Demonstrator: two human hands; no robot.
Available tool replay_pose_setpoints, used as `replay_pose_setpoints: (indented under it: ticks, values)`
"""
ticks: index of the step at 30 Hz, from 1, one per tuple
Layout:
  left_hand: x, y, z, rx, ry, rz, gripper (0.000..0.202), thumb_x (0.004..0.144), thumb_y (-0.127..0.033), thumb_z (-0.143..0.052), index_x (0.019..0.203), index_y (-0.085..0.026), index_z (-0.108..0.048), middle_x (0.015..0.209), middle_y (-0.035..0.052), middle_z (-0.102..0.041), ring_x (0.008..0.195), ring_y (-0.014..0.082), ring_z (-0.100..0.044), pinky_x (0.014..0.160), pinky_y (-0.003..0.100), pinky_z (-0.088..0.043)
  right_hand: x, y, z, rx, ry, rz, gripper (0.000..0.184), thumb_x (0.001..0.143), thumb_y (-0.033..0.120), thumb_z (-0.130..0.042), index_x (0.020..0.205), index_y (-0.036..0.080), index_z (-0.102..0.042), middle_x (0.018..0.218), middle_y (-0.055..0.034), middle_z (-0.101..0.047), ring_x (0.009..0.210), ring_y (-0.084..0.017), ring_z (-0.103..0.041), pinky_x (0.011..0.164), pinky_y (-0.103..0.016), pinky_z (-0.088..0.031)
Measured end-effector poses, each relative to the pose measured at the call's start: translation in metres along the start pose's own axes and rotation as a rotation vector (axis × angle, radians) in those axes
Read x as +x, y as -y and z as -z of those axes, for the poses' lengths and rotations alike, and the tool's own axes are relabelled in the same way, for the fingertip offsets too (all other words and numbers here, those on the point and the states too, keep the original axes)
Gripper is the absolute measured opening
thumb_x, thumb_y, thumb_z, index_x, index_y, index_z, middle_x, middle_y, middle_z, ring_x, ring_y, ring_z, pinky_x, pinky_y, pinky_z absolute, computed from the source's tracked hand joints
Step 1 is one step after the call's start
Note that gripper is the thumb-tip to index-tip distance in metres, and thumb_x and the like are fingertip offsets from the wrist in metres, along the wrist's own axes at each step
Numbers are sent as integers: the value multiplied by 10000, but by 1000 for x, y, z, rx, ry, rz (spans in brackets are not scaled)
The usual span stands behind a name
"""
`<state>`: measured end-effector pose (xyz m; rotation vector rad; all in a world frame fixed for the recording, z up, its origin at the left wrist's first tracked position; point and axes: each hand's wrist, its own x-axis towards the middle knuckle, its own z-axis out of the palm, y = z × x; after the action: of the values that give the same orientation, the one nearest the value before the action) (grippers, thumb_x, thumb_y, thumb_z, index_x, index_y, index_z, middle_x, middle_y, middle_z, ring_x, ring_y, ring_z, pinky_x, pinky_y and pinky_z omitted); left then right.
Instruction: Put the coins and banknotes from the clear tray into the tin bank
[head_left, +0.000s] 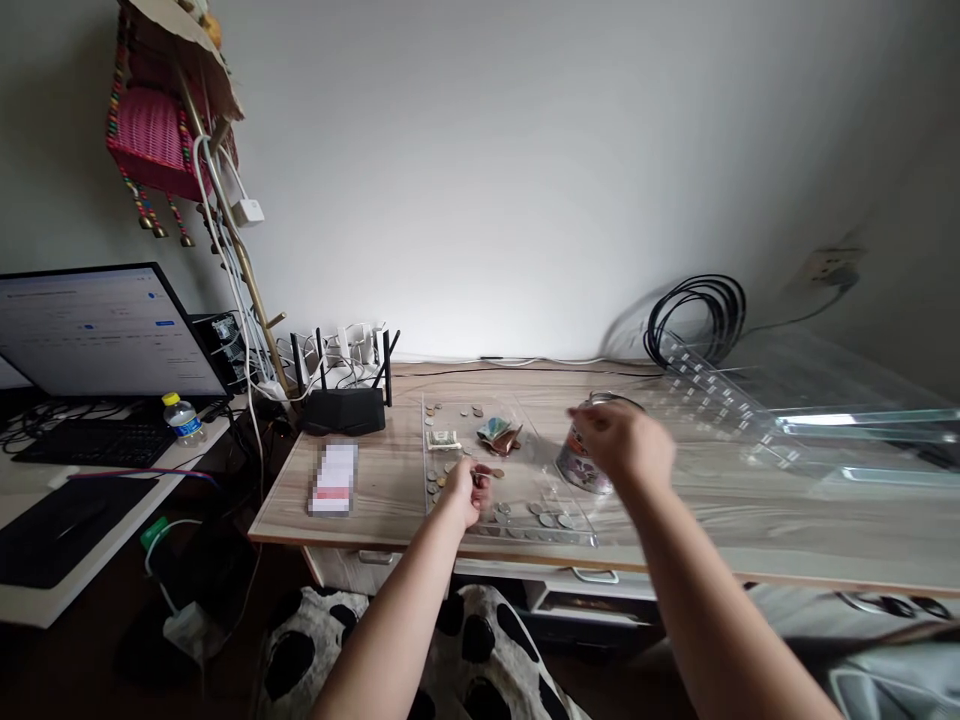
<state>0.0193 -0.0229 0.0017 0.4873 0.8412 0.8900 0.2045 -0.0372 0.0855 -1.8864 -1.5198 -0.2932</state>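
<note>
My left hand (466, 492) is low over a clear plastic tray (517, 490), fingers curled in a pinch around what looks like a coin, with another coin (498, 473) by the fingertips. My right hand (630, 440) is over the near side of a round patterned tin (581, 470), blurred by motion. Its fingers are drawn together, and whatever they hold is hidden. On the tray lie crumpled banknotes (499, 434), a folded banknote (442, 439) and several loose coins (547, 520). My right hand covers part of the tin's open-looking top.
A black router (345, 408) and a blurred-out phone-like rectangle (334, 480) are on the desk's left. Coiled black cable (694, 315) and clear plastic panels (817, 430) occupy the right. A monitor (112, 330) and small bottle (182, 418) stand on the neighbouring table.
</note>
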Motion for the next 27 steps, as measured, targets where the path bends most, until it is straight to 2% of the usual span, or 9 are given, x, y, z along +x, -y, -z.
replay_pose_setpoints:
  ticks: [4, 9, 12, 16, 17, 19, 20, 23, 27]
  values:
    - [-2, 2, -4, -6, -24, -56, 174, 695, -19, -341, 758, -99, -482, 519, 28, -526, 393, 77, -480, 378, 169, -333, 47, -38, 22, -157, 184, -254, 256, 648, 368, -549, 765, 175, -671, 760, -127, -593, 644, -200, -492, 510, -292, -299]
    - [-8, 4, -7, 37, 44, -151, 193, 724, 3, -361, 824, -74, -507, 657, 105, -619, 599, 164, -623, 547, 246, -467, 67, -46, 11, -127, 256, -235, 181, 553, 297, -634, 663, 160, -678, 646, -127, -562, 554, -175, -465, 490, -304, -290]
    - [-8, 5, -5, 91, 83, -158, 169, 741, -3, -386, 767, -66, -541, 622, 99, -621, 581, 150, -622, 534, 221, -465, 62, -41, 3, -156, 163, -204, 186, 564, 298, -626, 656, 142, -670, 627, -133, -560, 558, -178, -477, 486, -294, -292]
    - [-6, 6, -5, 90, 50, -191, 124, 722, 0, -460, 728, -70, -562, 606, 79, -619, 578, 134, -619, 530, 197, -464, 18, -8, -6, -48, -112, -36, 300, 735, 329, -450, 928, 181, -625, 873, -98, -599, 708, -175, -523, 533, -257, -329]
    - [-6, 6, -6, 80, 36, -194, 127, 719, 4, -466, 737, -75, -564, 611, 74, -620, 576, 132, -617, 532, 201, -468, 2, 5, -10, 15, -51, 25, 282, 754, 316, -428, 927, 204, -619, 864, -69, -607, 697, -156, -527, 536, -241, -337]
    - [-5, 6, -7, 63, -10, -196, 161, 712, 24, -461, 754, -90, -567, 598, 49, -614, 551, 119, -608, 540, 211, -479, -29, 29, -20, 130, 323, 230, 232, 746, 335, -452, 835, 234, -640, 781, -24, -621, 612, -122, -529, 499, -210, -333]
    - [-4, 5, -8, 54, -34, -197, 186, 706, 39, -453, 760, -98, -568, 586, 35, -608, 536, 109, -601, 548, 215, -485, -41, 38, -25, 149, 412, 309, 226, 751, 332, -448, 812, 238, -645, 790, -20, -622, 618, -119, -533, 502, -206, -334]
    - [-3, 5, -10, 48, -50, -170, 236, 689, 75, -433, 772, -98, -572, 568, 19, -597, 506, 89, -585, 556, 206, -492, -59, 50, -37, 129, 486, 358, 202, 743, 294, -460, 741, 228, -651, 800, -19, -626, 656, -128, -544, 523, -209, -338]
    - [-6, 3, -8, 54, 53, -105, 186, 708, 32, -453, 795, -78, -576, 589, 42, -607, 494, 98, -586, 514, 195, -484, -49, 43, -32, 176, 560, 344, 162, 668, 225, -523, 763, 216, -654, 708, -8, -634, 640, -133, -549, 553, -212, -366]
